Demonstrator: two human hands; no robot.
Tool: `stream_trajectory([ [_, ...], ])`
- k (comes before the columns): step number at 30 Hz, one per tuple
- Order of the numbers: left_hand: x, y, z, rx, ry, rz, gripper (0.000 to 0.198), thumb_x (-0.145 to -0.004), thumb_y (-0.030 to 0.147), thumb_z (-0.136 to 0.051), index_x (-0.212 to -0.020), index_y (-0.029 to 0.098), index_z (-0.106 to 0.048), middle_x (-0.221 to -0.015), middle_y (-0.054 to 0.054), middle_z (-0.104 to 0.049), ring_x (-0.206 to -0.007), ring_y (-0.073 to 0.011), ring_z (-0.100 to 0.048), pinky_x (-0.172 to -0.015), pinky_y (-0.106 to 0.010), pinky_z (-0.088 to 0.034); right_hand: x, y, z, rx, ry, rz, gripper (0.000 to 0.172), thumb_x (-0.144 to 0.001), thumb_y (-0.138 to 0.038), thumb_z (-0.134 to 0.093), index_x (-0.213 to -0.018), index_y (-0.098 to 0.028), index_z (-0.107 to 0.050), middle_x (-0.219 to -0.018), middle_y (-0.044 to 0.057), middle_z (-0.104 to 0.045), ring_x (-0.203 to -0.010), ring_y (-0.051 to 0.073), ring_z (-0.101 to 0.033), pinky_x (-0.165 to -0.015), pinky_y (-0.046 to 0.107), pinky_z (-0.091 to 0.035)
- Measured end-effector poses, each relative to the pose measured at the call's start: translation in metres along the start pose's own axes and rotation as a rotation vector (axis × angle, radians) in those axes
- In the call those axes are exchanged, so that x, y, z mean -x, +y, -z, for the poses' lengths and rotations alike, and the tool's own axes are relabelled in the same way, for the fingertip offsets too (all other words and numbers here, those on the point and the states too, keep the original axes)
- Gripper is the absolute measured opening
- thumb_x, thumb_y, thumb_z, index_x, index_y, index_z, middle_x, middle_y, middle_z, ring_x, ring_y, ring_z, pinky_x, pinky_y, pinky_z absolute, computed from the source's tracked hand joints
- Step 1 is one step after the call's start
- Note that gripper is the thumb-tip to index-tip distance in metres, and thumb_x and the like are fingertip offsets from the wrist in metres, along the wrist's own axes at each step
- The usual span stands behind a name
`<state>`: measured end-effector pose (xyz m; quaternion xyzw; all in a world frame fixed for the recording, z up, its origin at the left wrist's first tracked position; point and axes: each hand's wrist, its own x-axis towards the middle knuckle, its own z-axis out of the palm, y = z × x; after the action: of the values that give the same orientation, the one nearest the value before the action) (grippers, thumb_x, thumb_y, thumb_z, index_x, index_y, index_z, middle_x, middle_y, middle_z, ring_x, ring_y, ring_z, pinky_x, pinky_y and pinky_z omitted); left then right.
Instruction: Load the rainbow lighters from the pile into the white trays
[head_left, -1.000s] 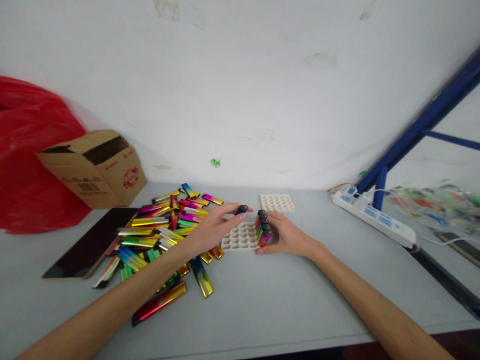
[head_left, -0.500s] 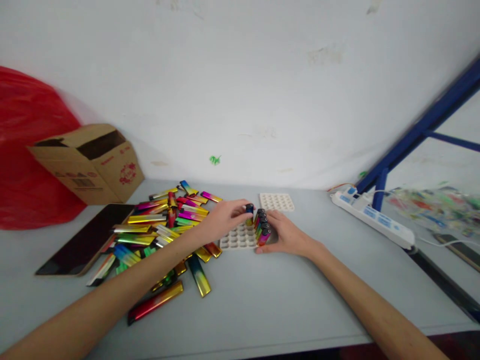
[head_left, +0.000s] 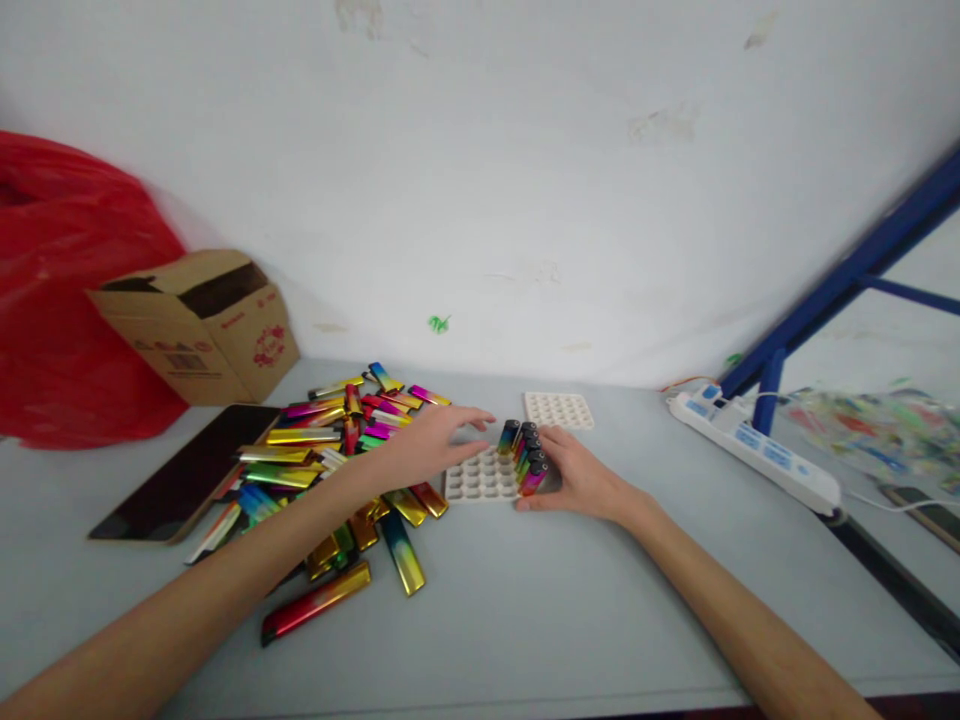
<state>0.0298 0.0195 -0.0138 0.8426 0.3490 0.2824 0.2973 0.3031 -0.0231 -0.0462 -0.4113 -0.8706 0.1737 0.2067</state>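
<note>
A white tray with rows of holes (head_left: 480, 480) lies on the table in front of me. Along its right side stands a row of upright lighters (head_left: 532, 462), shiny and multicoloured with black tops. One blue-to-yellow lighter (head_left: 508, 437) stands upright at the tray's back, just left of that row. My left hand (head_left: 439, 440) hovers over the tray's left edge, fingers apart, holding nothing. My right hand (head_left: 581, 475) cups the row from the right, thumb at its front end and fingers at its back. Left of the tray spreads a loose pile of lighters (head_left: 304, 437).
Behind the tray lies a second white holed tray (head_left: 559, 410). A dark tablet (head_left: 184, 475), a cardboard box (head_left: 199, 325) and a red plastic bag (head_left: 67, 290) are at the left. A white power strip (head_left: 757, 450) and a blue metal frame (head_left: 832, 305) are at the right.
My left hand has let go of the blue-to-yellow lighter, which now stands by the row, and has drawn back slightly left with fingers opened. My right hand stays at the row.
</note>
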Motion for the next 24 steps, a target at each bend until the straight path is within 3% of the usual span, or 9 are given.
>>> stream_trajectory([
  [3, 0.008, -0.016, 0.023, -0.080, 0.146, 0.019, 0.023, -0.084, 0.035, -0.073, -0.104, 0.025, -0.081, -0.112, -0.009, -0.079, -0.108, -0.0310, -0.067, -0.105, -0.042, -0.045, 0.000, -0.001, 0.001, 0.007, -0.008, -0.012, 0.065, -0.073, -0.065, -0.085, -0.114, -0.018, -0.064, -0.115, 0.013, -0.064, -0.106, 0.033, -0.059, -0.095, 0.048, -0.051],
  [7, 0.017, -0.044, 0.063, -0.282, 0.244, 0.088, 0.021, -0.085, 0.039, -0.067, -0.091, 0.026, -0.082, -0.098, -0.010, -0.078, -0.102, -0.0326, -0.065, -0.102, -0.042, -0.045, -0.001, -0.001, 0.001, 0.001, -0.015, -0.013, 0.067, -0.074, -0.064, -0.084, -0.117, -0.018, -0.065, -0.117, 0.014, -0.064, -0.107, 0.034, -0.059, -0.095, 0.048, -0.050],
  [10, 0.025, -0.057, 0.084, -0.437, 0.183, 0.157, 0.027, -0.083, 0.046, -0.066, -0.089, 0.026, -0.083, -0.095, -0.010, -0.078, -0.094, -0.0319, -0.066, -0.094, -0.040, -0.048, -0.001, -0.001, 0.002, 0.000, -0.019, -0.005, 0.067, -0.074, -0.065, -0.084, -0.119, -0.019, -0.065, -0.119, 0.014, -0.064, -0.108, 0.034, -0.059, -0.095, 0.048, -0.050],
  [15, 0.035, -0.060, 0.093, -0.544, -0.032, 0.171, 0.040, -0.088, 0.051, -0.058, -0.099, 0.023, -0.084, -0.108, -0.011, -0.077, -0.100, -0.0299, -0.068, -0.091, -0.039, -0.050, 0.000, 0.000, 0.002, 0.009, -0.023, -0.003, 0.068, -0.075, -0.067, -0.082, -0.118, -0.017, -0.065, -0.120, 0.015, -0.063, -0.110, 0.035, -0.058, -0.097, 0.049, -0.049],
  [20, 0.035, -0.066, 0.096, -0.512, -0.079, 0.138, 0.035, -0.086, 0.049, -0.059, -0.097, 0.025, -0.083, -0.110, -0.009, -0.076, -0.102, -0.0285, -0.068, -0.093, -0.038, -0.050, 0.000, 0.000, 0.002, 0.016, -0.023, 0.000, 0.064, -0.075, -0.067, -0.082, -0.112, -0.017, -0.065, -0.114, 0.014, -0.063, -0.105, 0.033, -0.059, -0.094, 0.047, -0.050],
  [24, 0.034, -0.069, 0.098, -0.502, -0.059, 0.144, 0.030, -0.084, 0.049, -0.064, -0.086, 0.024, -0.080, -0.099, -0.008, -0.077, -0.094, -0.0288, -0.068, -0.088, -0.038, -0.050, -0.001, -0.001, 0.002, 0.039, -0.024, -0.004, 0.063, -0.075, -0.067, -0.082, -0.108, -0.016, -0.065, -0.109, 0.013, -0.063, -0.101, 0.032, -0.058, -0.091, 0.046, -0.050],
])
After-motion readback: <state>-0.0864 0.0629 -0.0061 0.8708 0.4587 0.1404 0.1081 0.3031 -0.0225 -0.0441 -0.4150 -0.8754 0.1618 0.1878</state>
